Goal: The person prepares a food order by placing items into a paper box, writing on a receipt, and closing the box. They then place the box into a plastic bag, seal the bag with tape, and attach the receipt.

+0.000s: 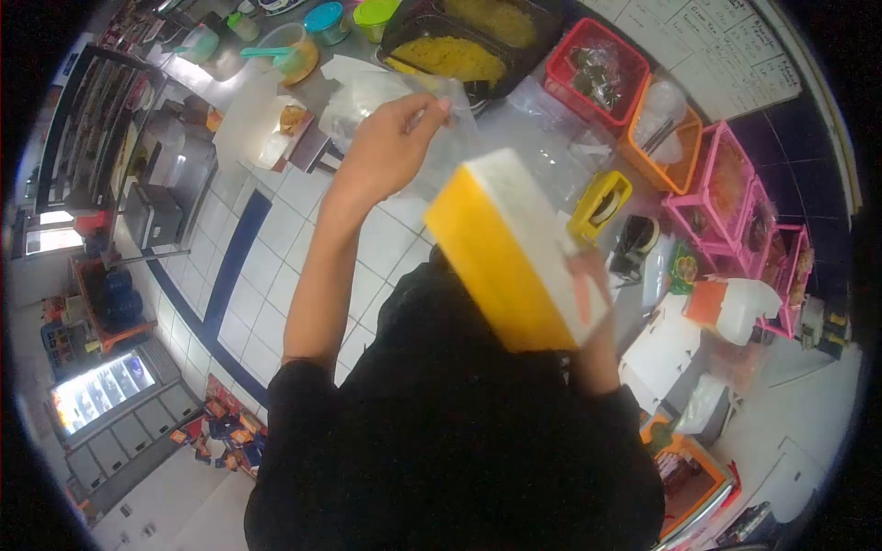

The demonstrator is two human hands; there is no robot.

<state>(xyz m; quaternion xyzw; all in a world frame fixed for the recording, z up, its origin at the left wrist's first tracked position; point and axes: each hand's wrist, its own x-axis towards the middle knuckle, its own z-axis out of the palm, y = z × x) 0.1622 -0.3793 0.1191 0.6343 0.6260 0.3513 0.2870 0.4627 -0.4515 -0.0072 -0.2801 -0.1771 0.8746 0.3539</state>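
Note:
My left hand [390,147] is closed in a pinch on the edge of a clear plastic bag [354,101], which hangs over the counter's front edge. A yellow and white cardboard box [514,257] is in my right hand [593,312], tilted in front of my chest. The box is slightly blurred, and it hides part of my right fingers. Beyond the bag stands a black tray of yellow food [450,60]. More clear plastic [533,138] lies on the counter between the bag and a yellow tape dispenser [599,207].
A red basket [560,69], an orange basket [684,174] and pink baskets [707,230] line the wall side. Open white boxes [661,349] sit at the right. Tubs with a turquoise lid [323,16] and a green lid [374,11] stand at the back.

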